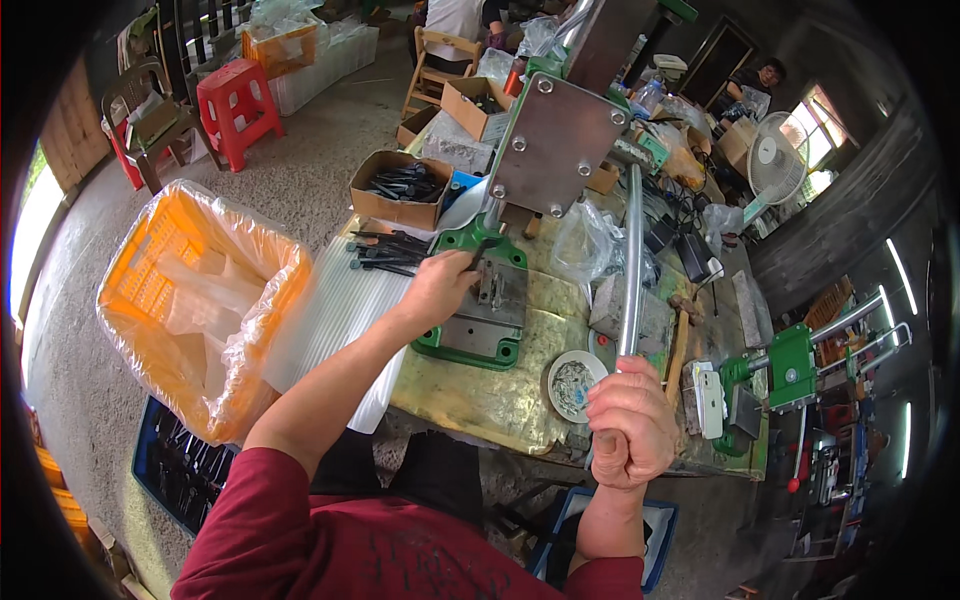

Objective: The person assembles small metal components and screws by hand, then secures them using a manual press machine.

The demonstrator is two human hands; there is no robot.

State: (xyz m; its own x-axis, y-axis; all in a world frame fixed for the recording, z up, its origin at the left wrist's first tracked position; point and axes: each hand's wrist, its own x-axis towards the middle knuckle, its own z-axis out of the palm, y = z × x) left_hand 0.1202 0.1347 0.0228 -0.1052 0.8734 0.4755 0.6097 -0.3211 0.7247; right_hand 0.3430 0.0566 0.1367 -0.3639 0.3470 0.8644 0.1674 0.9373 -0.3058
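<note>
My right hand (632,425) is wrapped round the lower end of a long metal lever (632,265) of a green hand press (467,345). My left hand (437,287) reaches over the press base with its fingers pinched beside the small metal fixture (487,287). A slim dark piece (479,256) shows at the fingertips; its exact kind is too small to tell. Left of the press, a pile of slim black parts (390,250) lies on a ribbed translucent sheet (340,310). The press's large steel plate (558,145) stands above the base.
An orange crate lined with clear plastic (205,310) stands at my left. Behind the pile is a cardboard box of black parts (402,187). A bowl of small metal pieces (573,388), a phone (709,405) and another green press (790,370) are to the right. Blue trays (150,470) sit below.
</note>
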